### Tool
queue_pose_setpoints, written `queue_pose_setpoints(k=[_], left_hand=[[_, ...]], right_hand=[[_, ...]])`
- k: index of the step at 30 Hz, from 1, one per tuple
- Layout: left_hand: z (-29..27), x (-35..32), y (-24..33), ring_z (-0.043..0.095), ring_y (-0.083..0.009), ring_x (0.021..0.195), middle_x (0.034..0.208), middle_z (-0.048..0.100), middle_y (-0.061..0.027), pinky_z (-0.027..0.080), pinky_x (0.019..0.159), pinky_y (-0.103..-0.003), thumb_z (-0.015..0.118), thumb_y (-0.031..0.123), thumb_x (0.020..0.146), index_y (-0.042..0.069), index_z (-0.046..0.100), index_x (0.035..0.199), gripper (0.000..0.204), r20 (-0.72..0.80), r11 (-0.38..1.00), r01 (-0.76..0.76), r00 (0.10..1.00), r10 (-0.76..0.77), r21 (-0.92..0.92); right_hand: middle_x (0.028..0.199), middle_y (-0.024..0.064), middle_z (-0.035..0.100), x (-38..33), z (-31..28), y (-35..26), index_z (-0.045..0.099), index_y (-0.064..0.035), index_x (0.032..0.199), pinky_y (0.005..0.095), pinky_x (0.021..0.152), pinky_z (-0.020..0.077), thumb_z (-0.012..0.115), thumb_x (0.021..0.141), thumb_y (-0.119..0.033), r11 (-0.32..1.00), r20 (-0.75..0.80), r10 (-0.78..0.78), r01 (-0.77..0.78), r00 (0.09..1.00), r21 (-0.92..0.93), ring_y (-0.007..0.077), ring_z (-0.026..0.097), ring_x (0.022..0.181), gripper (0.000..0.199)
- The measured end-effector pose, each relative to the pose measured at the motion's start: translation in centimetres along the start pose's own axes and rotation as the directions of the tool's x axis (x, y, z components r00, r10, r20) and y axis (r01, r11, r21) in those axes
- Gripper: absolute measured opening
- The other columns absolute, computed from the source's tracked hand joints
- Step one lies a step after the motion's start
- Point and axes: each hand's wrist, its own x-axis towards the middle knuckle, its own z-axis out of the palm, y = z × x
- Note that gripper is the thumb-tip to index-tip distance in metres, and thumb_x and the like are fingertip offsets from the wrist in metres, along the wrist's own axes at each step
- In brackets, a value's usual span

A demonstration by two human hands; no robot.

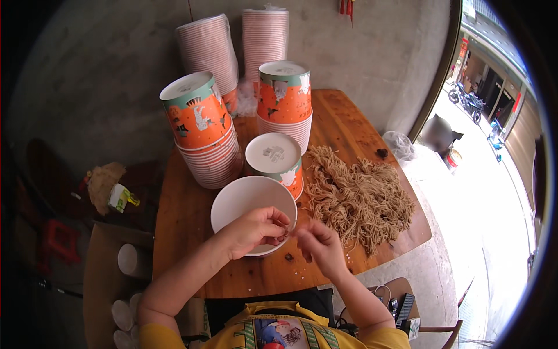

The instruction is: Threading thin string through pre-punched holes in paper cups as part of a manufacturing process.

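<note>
An upright white paper bowl (247,200) stands on the round wooden table (186,215) in front of me. My left hand (256,228) is over its near rim, fingers pinched on something small that I cannot make out. My right hand (318,244) is just right of it, fingers curled, fingertips meeting the left hand's. A heap of brown dried noodles (359,199) lies on the table to the right of the bowl.
Upside-down stacks of orange printed paper bowls (203,136) (285,99) (276,160) stand behind the white bowl. Two wrapped stacks (264,38) lean on the grey wall. A cardboard box (107,279) with cups sits lower left. A street lies to the right.
</note>
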Motion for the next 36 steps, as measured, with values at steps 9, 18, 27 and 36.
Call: queue_pose_setpoints(k=[9,18,27,36], left_hand=[[1.4,-0.4,-0.6,0.057,-0.0121,0.086,0.093,0.057,-0.0039,0.050,0.078,-0.027,0.058,-0.001,0.087,0.003,0.049,0.103,0.019,-0.058,0.862,-0.256,0.948,0.311,0.438],[2.8,-1.2,-0.3,0.060,-0.0154,0.081,0.089,0.056,-0.0078,0.051,0.071,-0.029,0.060,-0.001,0.088,0.004,0.044,0.105,0.024,-0.042,0.626,-0.369,0.840,0.541,0.688],[2.9,-1.3,-0.8,0.060,-0.0350,0.090,0.098,0.053,-0.0157,0.051,0.074,-0.041,0.057,-0.004,0.085,0.003,0.044,0.113,0.031,0.220,0.110,-0.424,0.654,0.724,0.899],[2.7,-1.3,-0.2,0.058,-0.0344,0.089,0.097,0.050,-0.0150,0.050,0.076,-0.042,0.056,-0.002,0.086,0.005,0.044,0.118,0.036,0.271,0.056,-0.434,0.654,0.706,0.899]], right_hand=[[0.097,0.0101,0.058,0.6,-1.1,-1.7,0.050,-0.0059,0.123,0.0337,0.065,0.0521,0.075,0.082,-0.021,0.809,-0.037,-0.324,0.256,0.945,-0.529,0.0142,0.059,0.070,0.051],[0.072,0.0038,0.050,0.8,0.5,-2.1,0.068,-0.0046,0.090,0.0283,0.052,0.0425,0.075,0.080,-0.010,0.632,0.059,-0.441,0.356,0.896,-0.688,0.0137,0.050,0.056,0.014],[0.076,0.0055,0.055,1.4,0.6,-1.7,0.063,-0.0031,0.085,0.0298,0.055,0.0464,0.071,0.080,-0.007,0.545,0.119,-0.476,0.399,0.871,-0.738,0.0169,0.055,0.060,0.010],[0.082,0.0077,0.058,1.5,0.4,-1.7,0.059,-0.0054,0.086,0.0345,0.059,0.0501,0.068,0.081,-0.011,0.631,0.113,-0.406,0.367,0.907,-0.683,0.0254,0.062,0.067,0.011]])
